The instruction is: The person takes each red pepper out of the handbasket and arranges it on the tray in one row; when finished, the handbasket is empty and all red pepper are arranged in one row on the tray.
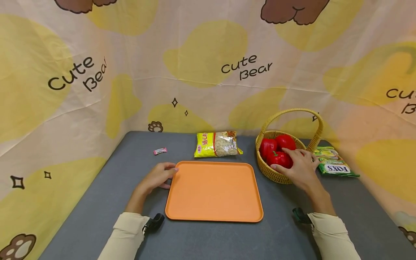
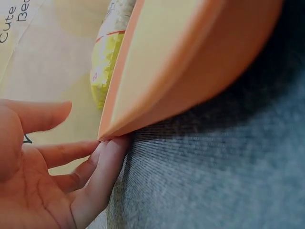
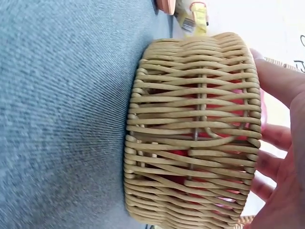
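Fingers (image 1: 290, 153) by 3 peppers (image 1: 280, 157), head-view only

Both arms (image 1: 125, 234) reach forward, fingers (image 2: 108, 164) gently bent.

My sleeves (image 1: 125, 234) are cream, the tray (image 1: 214, 191) plain orange, the peppers (image 1: 268, 147) red, the basket (image 1: 271, 174) tan, the backdrop (image 1: 201, 54) yellow-blotched.

1. Pink candy wrapper (image 1: 160, 151): print's way too tiny to read.
2. Wicker basket (image 1: 276, 177) hides most of the red bell peppers (image 1: 268, 147) in the right wrist view.
3. Left wrist cam chops the orange tray (image 2: 157, 52) off up top.
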